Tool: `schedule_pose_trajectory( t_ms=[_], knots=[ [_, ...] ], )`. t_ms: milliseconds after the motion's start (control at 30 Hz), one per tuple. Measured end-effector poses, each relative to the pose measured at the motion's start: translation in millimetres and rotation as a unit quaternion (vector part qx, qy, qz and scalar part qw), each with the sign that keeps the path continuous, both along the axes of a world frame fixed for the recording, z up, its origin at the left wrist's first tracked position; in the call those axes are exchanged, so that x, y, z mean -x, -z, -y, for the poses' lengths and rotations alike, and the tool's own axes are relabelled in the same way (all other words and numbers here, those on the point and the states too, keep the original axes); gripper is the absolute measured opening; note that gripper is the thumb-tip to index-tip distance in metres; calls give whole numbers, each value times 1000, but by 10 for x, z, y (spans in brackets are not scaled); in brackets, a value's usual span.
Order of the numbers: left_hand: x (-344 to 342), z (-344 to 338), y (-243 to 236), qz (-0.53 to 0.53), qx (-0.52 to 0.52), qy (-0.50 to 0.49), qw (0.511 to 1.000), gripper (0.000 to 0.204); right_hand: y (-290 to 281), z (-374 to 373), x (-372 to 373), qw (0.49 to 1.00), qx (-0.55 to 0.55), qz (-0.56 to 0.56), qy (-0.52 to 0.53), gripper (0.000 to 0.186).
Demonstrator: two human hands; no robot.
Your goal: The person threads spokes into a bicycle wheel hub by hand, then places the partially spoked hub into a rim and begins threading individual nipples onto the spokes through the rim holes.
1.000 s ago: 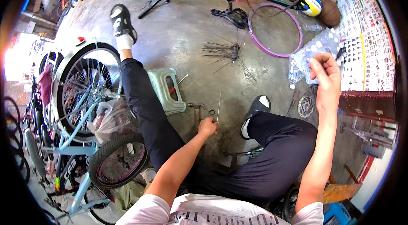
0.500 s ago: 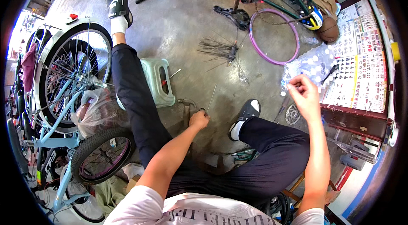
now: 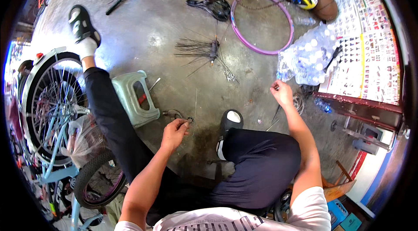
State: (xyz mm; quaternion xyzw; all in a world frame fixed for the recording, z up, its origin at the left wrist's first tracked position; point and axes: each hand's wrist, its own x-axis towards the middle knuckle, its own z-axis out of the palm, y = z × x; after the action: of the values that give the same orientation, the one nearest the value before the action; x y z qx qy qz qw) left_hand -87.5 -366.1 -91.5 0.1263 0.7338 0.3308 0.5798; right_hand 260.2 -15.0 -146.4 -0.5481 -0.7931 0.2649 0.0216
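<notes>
My left hand (image 3: 175, 134) is in front of me above the floor, thumb and fingers pinched on a small dark round piece (image 3: 190, 119). A thin spoke (image 3: 195, 102) stretches away beside those fingertips; whether the hand also grips it is unclear. To the right, my right hand (image 3: 283, 93) has its fingertips pressed together. Something small and dark shows at their tips, too small to name. Farther off lies a wheel hub (image 3: 213, 51) with a spray of dark spokes (image 3: 188, 48). A purple wheel rim (image 3: 232, 19) lies beyond it on the right.
A pale green plastic stool (image 3: 133, 117) lies left of my left hand, a hammer (image 3: 166, 112) near it. Bicycles and a wheel (image 3: 96, 183) crowd the left side. Bagged plastic bottles (image 3: 305, 56) sit right, by a cabinet (image 3: 374, 105). A bicycle saddle (image 3: 217, 9) is far ahead.
My right hand has come lower, away from the bottles, its fingers still pinched. My left hand stays pinched on the small dark piece. The whole view has shifted, and my left leg appears farther left.
</notes>
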Motion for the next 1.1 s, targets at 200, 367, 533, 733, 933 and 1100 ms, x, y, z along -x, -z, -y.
schedule_pose_trajectory(
  t_ms=[200, 367, 533, 733, 933, 1100],
  knots=[
    [-108, -16, 156, 40, 34, 31, 998, 25, 951, 306, -6, 990, 32, 1, 135, 18],
    [-112, -130, 189, 20, 64, 65, 996, 26, 1182, 320, 1, 985, 41, -49, 161, 15],
    [-157, -91, 167, 5, 61, 76, 995, 27, 1290, 417, -31, 984, 17, -63, 164, 15],
    [-155, -17, 281, 27, 80, 96, 992, 28, 1413, 546, -194, 980, -40, -64, 184, 13],
    [-191, -28, 257, -7, 65, 97, 993, 28, 1348, 612, -247, 976, -75, -37, 203, 13],
    [-190, 36, 342, -19, 85, 142, 986, 29, 1292, 291, 153, 981, -55, -40, 180, 14]
  ],
)
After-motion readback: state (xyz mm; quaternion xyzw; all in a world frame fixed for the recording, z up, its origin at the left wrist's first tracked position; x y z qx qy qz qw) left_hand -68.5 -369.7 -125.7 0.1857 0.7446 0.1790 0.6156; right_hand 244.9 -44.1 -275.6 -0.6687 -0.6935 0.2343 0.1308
